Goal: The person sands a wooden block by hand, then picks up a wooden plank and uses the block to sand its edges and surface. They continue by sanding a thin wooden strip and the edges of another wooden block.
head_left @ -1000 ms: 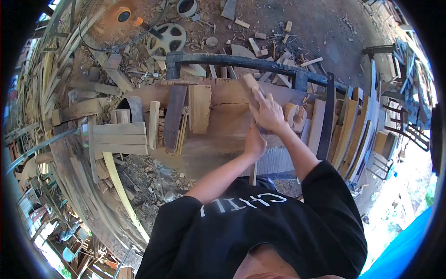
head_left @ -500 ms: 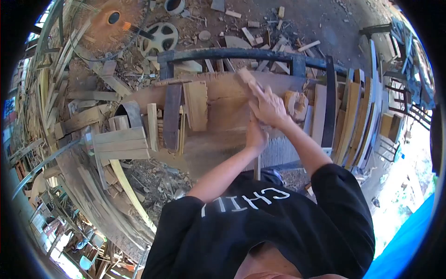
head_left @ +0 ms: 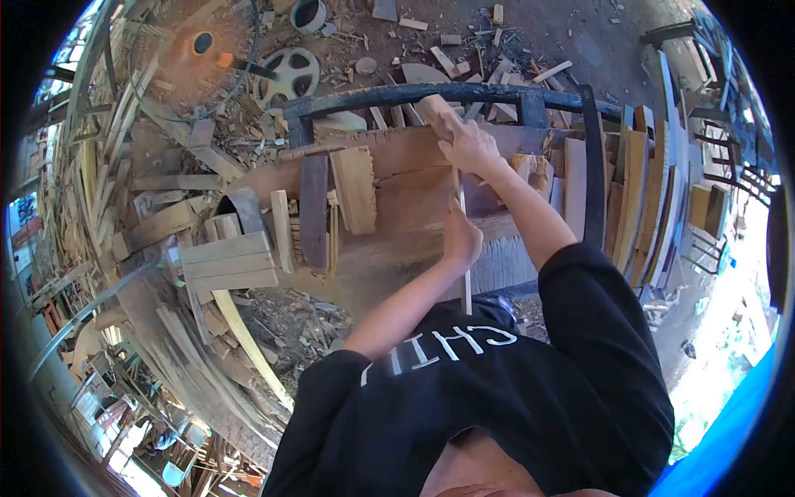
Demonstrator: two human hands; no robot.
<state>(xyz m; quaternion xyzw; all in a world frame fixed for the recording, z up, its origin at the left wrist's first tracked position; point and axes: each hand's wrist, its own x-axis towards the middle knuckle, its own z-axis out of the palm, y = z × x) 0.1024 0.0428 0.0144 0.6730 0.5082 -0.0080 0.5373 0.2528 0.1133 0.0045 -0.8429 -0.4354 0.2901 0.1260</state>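
Note:
In the head view, my right hand point(head_left: 472, 151) is closed around a pale wooden block point(head_left: 434, 109) near the far edge of the workbench point(head_left: 402, 195). I cannot make out whether the block is a tool. Below it, my left hand point(head_left: 462, 238) is wrapped around a thin wooden strip point(head_left: 466, 290), its thumb pointing forward. The strip runs from close under my right hand back toward my shirt. Its far end is partly hidden by my fingers.
Several wood pieces lie on the bench, including a rough board point(head_left: 354, 190) and a dark board point(head_left: 314, 211). A handsaw point(head_left: 593, 166) lies to the right, beside long upright planks point(head_left: 633, 195). A dark rail point(head_left: 397, 98) spans the far side. Offcuts litter the ground.
My right hand has moved forward with the block, away from my left hand. The hands were overlapping and now stand apart, with the strip showing between them.

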